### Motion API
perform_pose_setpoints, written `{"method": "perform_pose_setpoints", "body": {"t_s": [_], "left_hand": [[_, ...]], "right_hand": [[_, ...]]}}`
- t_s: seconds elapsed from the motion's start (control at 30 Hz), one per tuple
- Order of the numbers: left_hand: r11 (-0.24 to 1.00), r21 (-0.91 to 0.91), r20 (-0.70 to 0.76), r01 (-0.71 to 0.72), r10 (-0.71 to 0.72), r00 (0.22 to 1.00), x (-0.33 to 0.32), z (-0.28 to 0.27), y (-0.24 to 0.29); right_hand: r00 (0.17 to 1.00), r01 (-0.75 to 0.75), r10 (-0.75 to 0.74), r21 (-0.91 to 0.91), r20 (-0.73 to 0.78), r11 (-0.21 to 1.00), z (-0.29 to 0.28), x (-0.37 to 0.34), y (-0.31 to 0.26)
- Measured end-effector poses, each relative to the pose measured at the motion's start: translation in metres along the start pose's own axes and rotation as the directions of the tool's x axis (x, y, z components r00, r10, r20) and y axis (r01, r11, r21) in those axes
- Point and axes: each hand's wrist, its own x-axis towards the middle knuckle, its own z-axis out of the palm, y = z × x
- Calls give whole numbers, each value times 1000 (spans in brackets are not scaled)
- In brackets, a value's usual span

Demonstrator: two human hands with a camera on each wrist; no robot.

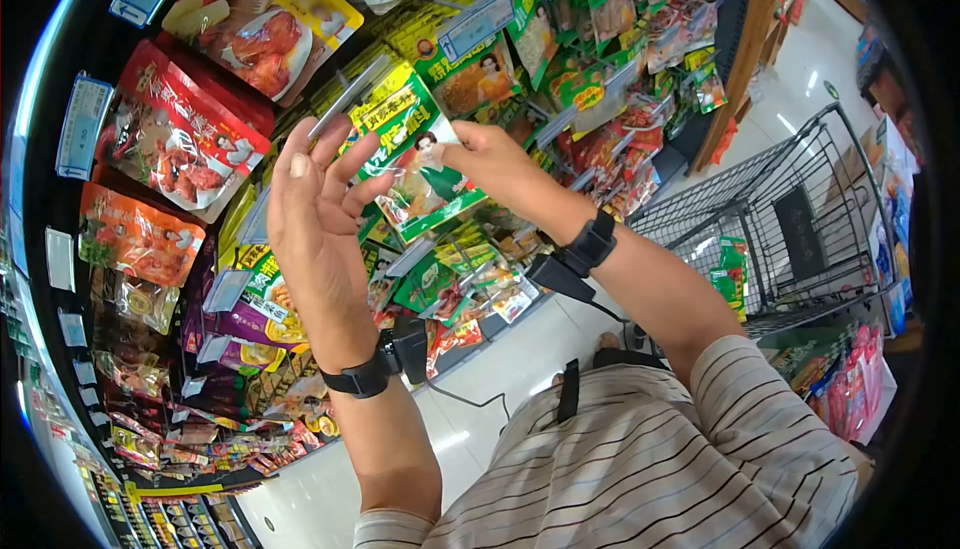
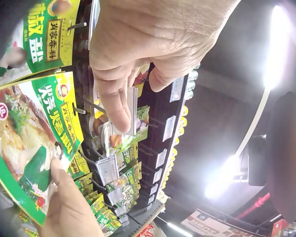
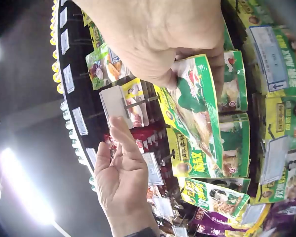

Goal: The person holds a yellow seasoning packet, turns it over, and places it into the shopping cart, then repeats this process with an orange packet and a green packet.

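Note:
My right hand (image 1: pixel 505 171) pinches a green-and-yellow seasoning packet (image 1: pixel 405 194) by its edge, thumb over the printed figure on its front. In the left wrist view the same packet (image 2: pixel 12 106) hangs at a tilt in front of the rack, by the ends of the metal hooks. My left hand (image 1: pixel 322 224) is raised to the left of it, palm turned toward the packet, fingers loosely bent and holding nothing. Its fingertips are right at a pale price-tag plate (image 3: pixel 113 104) on a hook. More green-and-yellow packets (image 3: pixel 234 143) hang behind the held one.
Red pouches (image 1: pixel 185 134) and a yellow pouch (image 1: pixel 265 29) hang on the left of the rack, with blue-edged price tags (image 1: pixel 85 124) along it. A wire shopping cart (image 1: pixel 800 219) stands at the right, a green packet (image 1: pixel 732 269) inside. Tiled floor (image 1: pixel 450 389) shows below.

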Motion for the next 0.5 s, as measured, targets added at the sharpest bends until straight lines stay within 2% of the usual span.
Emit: {"method": "perform_pose_setpoints", "body": {"t_s": [0.07, 0.23, 0.33, 0.37, 0.47, 0.5], "left_hand": [[1000, 3, 0, 3, -3, 1000, 0, 1, 0], [1000, 7, 0, 21, -21, 1000, -6, 1, -2], [998, 38, -20, 42, -41, 999, -17, 1, -4], [998, 41, -26, 49, -48, 999, -22, -1, -6], [995, 43, -38, 88, -87, 996, -41, -7, -18], [993, 49, -36, 108, -107, 994, -49, -9, -23]], "right_hand": [[1000, -8, 7, -34, -28, 999, -3, 15, 19], [994, -18, 3, -144, -109, 989, -3, 12, 17], [978, -171, 146, -165, -151, 971, -10, -9, 28], [987, -50, 28, -137, -158, 989, -14, -7, 62], [967, -114, 127, 70, -219, 991, -17, -43, 51], [978, -89, 102, 79, -181, 993, -21, -57, 46]]}}
